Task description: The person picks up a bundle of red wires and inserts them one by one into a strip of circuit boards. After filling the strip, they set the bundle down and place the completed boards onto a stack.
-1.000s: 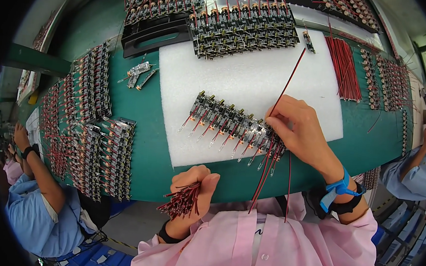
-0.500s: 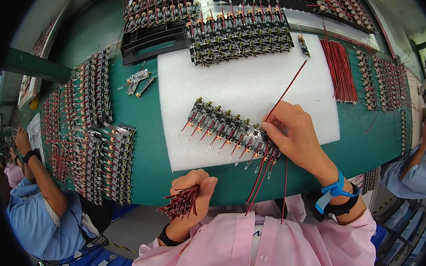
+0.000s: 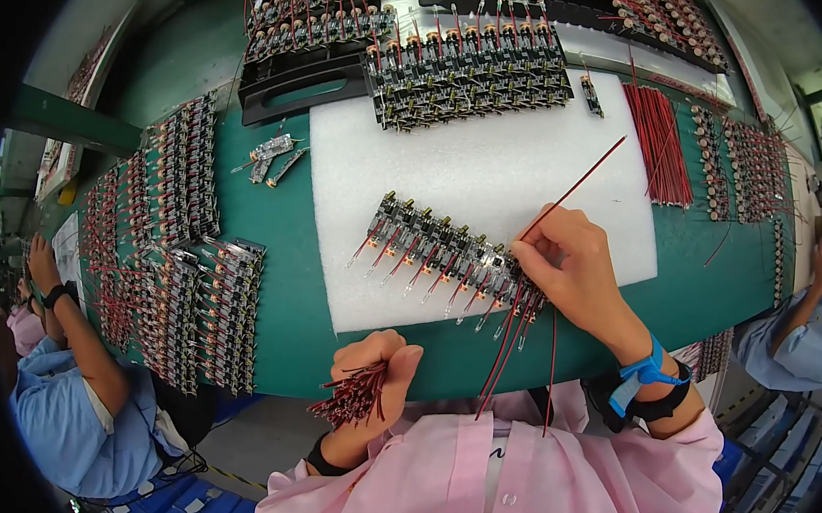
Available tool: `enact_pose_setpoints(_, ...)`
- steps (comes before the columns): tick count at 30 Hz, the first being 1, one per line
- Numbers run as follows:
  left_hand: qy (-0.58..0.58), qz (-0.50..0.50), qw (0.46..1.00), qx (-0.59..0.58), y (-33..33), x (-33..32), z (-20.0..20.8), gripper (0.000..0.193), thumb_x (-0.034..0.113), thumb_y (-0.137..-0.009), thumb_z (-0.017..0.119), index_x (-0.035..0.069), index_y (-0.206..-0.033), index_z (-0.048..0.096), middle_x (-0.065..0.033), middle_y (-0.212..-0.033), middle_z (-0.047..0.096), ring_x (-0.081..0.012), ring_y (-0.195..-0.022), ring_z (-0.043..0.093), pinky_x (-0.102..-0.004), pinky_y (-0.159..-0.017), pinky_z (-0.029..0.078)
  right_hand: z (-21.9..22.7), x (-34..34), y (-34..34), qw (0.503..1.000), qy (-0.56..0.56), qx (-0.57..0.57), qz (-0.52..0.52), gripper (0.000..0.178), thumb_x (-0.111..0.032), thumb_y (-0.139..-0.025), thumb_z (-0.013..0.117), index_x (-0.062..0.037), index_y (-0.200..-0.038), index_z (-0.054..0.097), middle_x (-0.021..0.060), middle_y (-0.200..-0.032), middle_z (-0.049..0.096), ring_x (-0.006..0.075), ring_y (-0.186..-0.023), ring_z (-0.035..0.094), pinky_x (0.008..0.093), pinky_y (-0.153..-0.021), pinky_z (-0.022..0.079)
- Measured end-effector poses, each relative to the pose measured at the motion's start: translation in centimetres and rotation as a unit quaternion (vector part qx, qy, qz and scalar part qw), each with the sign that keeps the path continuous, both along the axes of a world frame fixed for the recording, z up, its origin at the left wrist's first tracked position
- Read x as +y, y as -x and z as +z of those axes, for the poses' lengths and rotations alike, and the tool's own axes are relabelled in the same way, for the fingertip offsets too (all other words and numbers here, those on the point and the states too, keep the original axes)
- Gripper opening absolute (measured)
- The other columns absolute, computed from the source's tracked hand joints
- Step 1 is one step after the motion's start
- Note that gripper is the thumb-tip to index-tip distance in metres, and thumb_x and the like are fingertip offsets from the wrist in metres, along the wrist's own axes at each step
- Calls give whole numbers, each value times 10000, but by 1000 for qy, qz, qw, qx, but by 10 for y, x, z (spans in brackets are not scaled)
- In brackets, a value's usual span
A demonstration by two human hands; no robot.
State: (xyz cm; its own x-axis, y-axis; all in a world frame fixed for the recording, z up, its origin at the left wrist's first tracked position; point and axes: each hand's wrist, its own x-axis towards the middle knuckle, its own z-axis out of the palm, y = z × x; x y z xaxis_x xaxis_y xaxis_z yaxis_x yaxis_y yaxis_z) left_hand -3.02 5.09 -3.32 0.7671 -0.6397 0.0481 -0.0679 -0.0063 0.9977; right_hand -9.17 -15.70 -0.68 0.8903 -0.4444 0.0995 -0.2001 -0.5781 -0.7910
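Observation:
My left hand is closed round a bundle of thin dark red wires, held low in front of the table's near edge. My right hand pinches a single red wire at the right end of a row of small circuit boards. Its upper part slants up to the right. Below the fingers, several red wires hang past the near edge of the white foam pad, under the row. The boards lie side by side on the pad, clear-tipped leads toward me. My fingers hide the row's right end.
Loose red wires lie right of the pad. Stacked boards stand behind it, beside a black tray. Single boards and more rows lie at left on the green table. Co-workers sit on both sides.
The upper end of the pinched wire has swung right and leans lower. My right hand stays at the row's right end, and my left hand keeps its bundle.

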Motion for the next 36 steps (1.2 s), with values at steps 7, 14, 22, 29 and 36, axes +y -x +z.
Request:
enact_pose_setpoints(7, 9, -4, 1000, -5, 0, 0, -1, 294, 145, -781, 526, 33, -575, 350, -21, -492, 363, -94, -431, 339, -221, -391, 275, 0, 1, 0, 1000, 20, 3, -1, 63, -39, -646, 586, 2, -641, 539, 50, -589, 491, 123, -532, 439, 228, -471, 353)
enact_pose_setpoints(14, 10, 0, 1000, -29, -1, 1, -4, 280, 173, -778, 535, 14, -598, 392, -32, -478, 380, -91, -423, 339, -214, -383, 262, -2, 2, 0, 1000, 16, 0, -8, 53, -36, -646, 581, -5, -651, 538, 39, -588, 491, 115, -536, 432, 233, -479, 352)
enact_pose_setpoints(22, 0, 7, 999, -51, -1, 3, -5, 300, 210, -773, 550, 7, -607, 405, -37, -480, 399, -86, -417, 337, -210, -376, 252, -1, 2, -2, 1000, 29, 7, 9, 48, -25, -640, 575, -13, -641, 528, 19, -568, 483, 103, -534, 405, 223, -486, 336)
enact_pose_setpoints(29, 13, 0, 999, -46, -1, 1, -2, 301, 204, -776, 549, 8, -606, 396, -34, -487, 402, -83, -422, 335, -209, -378, 253, 2, 1, -1, 1000, 8, 26, -3, 65, -28, -635, 581, -9, -630, 519, 15, -559, 470, 99, -534, 395, 228, -488, 323)
enact_pose_setpoints(36, 15, -13, 999, -44, -2, 2, -1, 303, 195, -780, 544, 9, -602, 383, -28, -492, 392, -85, -425, 332, -211, -382, 256, 0, 2, -2, 999, 37, 20, -8, 89, -36, -640, 580, -11, -611, 500, 23, -563, 463, 115, -512, 402, 240, -484, 322)
